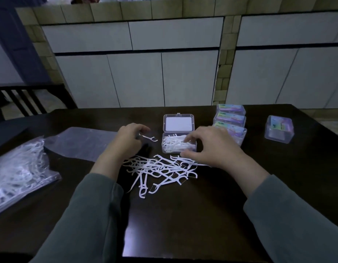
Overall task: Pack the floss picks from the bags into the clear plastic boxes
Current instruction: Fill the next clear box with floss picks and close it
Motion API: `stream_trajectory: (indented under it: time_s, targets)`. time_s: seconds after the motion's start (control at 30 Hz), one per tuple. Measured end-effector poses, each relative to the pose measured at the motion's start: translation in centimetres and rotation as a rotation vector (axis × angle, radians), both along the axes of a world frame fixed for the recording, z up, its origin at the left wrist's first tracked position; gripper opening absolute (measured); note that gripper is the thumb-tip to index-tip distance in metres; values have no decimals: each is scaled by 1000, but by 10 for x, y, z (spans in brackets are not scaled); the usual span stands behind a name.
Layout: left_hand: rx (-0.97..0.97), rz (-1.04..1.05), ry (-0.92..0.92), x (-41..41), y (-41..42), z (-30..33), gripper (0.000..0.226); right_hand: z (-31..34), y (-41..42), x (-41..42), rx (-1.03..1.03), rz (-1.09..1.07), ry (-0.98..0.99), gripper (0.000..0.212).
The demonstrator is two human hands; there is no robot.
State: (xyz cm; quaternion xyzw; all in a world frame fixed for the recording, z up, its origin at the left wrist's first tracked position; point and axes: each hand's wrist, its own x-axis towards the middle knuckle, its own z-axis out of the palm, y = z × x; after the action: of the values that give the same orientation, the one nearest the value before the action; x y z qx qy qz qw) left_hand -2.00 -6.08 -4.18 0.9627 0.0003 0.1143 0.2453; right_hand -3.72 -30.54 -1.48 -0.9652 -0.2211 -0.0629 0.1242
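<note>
An open clear plastic box [165,149] stands mid-table, its lid [178,123] tipped back, with white floss picks [172,144] inside. A loose pile of floss picks [160,168] lies in front of it. My left hand [127,138] pinches a single floss pick [148,138] just left of the box. My right hand [211,147] hovers at the box's right end, fingertips touching the picks inside and the thumb by the box's front corner. A clear bag full of floss picks [20,168] lies at the far left.
An empty flattened plastic bag [80,141] lies left of my left hand. Three closed filled boxes [230,118] are stacked in a row right of the open box, another closed box [279,129] farther right. A dark chair [27,99] stands beyond the table's left corner.
</note>
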Motion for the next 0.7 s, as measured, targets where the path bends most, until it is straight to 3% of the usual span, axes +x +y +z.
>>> stream_trajectory:
  time_s: [0.1,0.2,0.37,0.47,0.57,0.63,0.7]
  targets:
    - [195,-33,92,1,-3,-8,58,0,3,-9,14,58,101,27]
    - [232,-11,145,1,-6,-8,49,6,-2,-10,-12,43,54,12]
    - [200,-50,149,-18,-8,5,25,3,1,-15,-157,46,153,47]
    - [-25,-126,302,-41,-8,20,60,2,6,-18,-200,65,182,68]
    - [-33,-154,426,-51,-5,23,89,3,7,-21,-228,76,204,91]
    - [-22,-160,434,-52,-7,21,93,4,8,-22,-235,67,219,93]
    - [-36,-167,406,-51,-9,19,82,4,9,-21,-192,64,215,74]
